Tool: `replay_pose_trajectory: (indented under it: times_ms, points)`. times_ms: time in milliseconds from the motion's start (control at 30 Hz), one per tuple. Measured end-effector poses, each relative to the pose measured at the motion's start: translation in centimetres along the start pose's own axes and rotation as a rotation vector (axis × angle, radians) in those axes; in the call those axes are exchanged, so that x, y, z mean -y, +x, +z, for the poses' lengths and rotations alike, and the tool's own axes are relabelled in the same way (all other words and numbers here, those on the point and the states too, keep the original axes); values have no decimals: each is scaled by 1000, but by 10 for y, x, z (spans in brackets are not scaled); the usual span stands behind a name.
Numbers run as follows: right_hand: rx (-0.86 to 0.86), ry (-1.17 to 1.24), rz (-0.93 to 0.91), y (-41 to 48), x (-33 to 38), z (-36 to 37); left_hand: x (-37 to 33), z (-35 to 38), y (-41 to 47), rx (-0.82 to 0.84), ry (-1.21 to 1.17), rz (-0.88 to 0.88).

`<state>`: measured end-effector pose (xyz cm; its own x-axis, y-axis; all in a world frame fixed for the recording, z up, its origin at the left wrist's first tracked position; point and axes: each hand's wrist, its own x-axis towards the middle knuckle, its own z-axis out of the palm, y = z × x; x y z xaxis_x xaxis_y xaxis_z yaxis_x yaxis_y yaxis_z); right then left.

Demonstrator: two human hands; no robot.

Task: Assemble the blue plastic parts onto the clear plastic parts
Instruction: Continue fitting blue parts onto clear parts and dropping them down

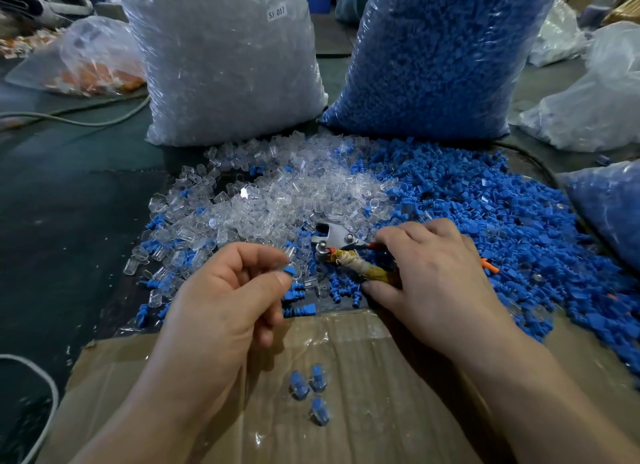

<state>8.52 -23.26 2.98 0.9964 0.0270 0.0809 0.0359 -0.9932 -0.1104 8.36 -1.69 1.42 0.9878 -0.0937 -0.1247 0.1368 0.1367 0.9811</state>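
Left hand (pixel 221 290) pinches blue part (pixel 289 272) at thumb tip, over near edge of mixed parts pile (pixel 311 193); its axis mostly hidden. Right hand (pixel 433 273) grips taped tool (pixel 349 261), lying flat, metal head pointing left-away.

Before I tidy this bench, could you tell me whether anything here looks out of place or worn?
Yes: an orange piece lies in the blue pile, just right of the right hand, the wrong colour there. The tool that hand grips has a handle wrapped in frayed, dirty tape.
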Motion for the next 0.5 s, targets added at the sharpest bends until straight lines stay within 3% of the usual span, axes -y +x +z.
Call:
replay_pose_trajectory:
  times_ms: [267, 500]
  points:
    - [-172, 236, -22, -8, 2, -14, -3, -1, 2, -37, -67, 30]
    - [-74, 288, -250, -19, 12, -19, -10, -5, 1, -54, -54, 88]
